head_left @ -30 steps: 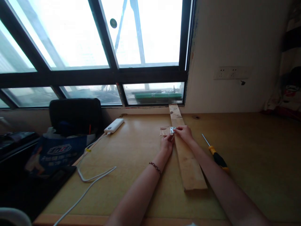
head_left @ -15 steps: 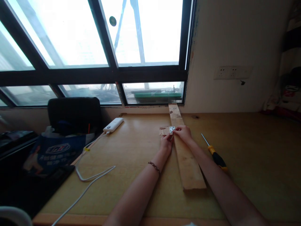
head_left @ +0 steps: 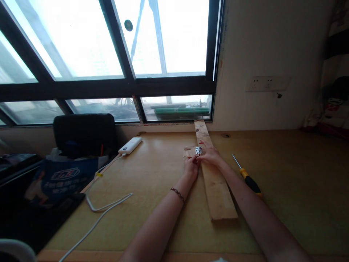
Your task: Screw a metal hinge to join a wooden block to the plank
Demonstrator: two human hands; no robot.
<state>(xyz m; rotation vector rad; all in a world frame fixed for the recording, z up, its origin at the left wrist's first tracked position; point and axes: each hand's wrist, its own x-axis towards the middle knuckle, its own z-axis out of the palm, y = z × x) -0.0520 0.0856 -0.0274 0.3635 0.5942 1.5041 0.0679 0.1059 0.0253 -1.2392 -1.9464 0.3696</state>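
Observation:
A long wooden board point(head_left: 219, 193) lies lengthwise on the table. A short piece of wood point(head_left: 189, 152) reaches out from its left side, with a small silver metal hinge point(head_left: 199, 150) on top where the two meet. My left hand point(head_left: 192, 166) is closed at the near edge of the short piece, its fingertips just below the hinge; its grip is partly hidden. My right hand point(head_left: 211, 154) rests over the board, thumb and forefinger spread on either side of the hinge. To the right lies a yellow-and-black screwdriver point(head_left: 250, 182), its shaft pointing away.
On the wooden table point(head_left: 158, 211), a white power bank point(head_left: 130, 146) with a white cable point(head_left: 102, 210) lies at the left. A black chair point(head_left: 85, 133) and a blue bag point(head_left: 64, 178) stand beyond the left edge. The window and wall border the far side.
My right hand's fingers have spread from a pinch at the hinge, the forefinger moving away across the board. The hinge looks shinier and slightly differently angled. My left hand stays in place.

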